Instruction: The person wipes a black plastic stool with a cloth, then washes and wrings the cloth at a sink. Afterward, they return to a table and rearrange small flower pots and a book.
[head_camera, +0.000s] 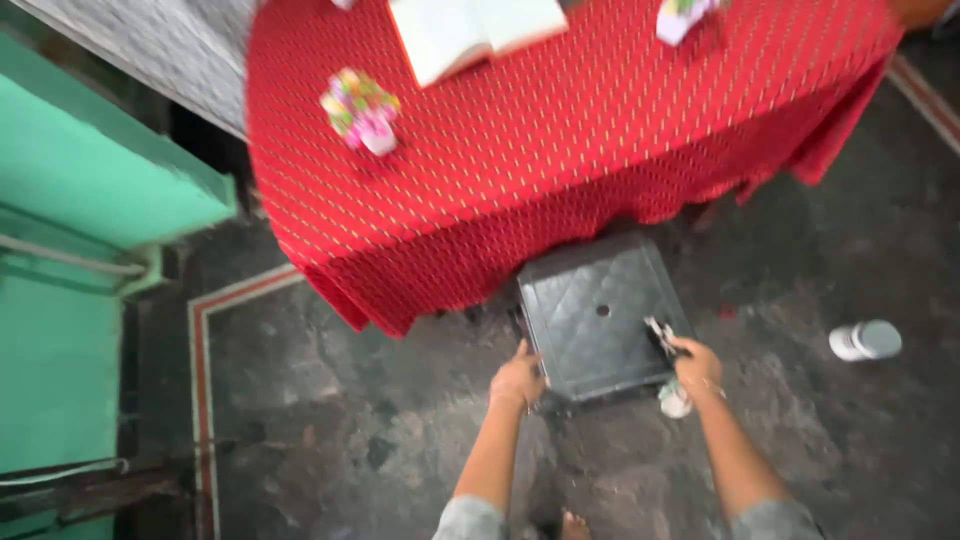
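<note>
1. Left hand (517, 378) fingers grip the near-left edge of the black plastic stool (598, 315).
2. Right hand (696, 366) fingers clasp its right edge, with a small dark tool.
3. Stool stands on the floor, half under the red-clothed table (560, 150); shifting it likely needs both grips firm.

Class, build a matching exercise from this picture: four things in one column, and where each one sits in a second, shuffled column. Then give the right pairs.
Things
1. stool
2. open book
3. white jar
4. flower pot

Places
A. lying on the floor, right of the right hand
B. on the red tablecloth, near its left edge
C. on the floor at the table's edge, gripped by the left hand and the right hand
D. at the far edge of the table, partly out of view

Pairs: 1-C, 2-D, 3-A, 4-B
</note>
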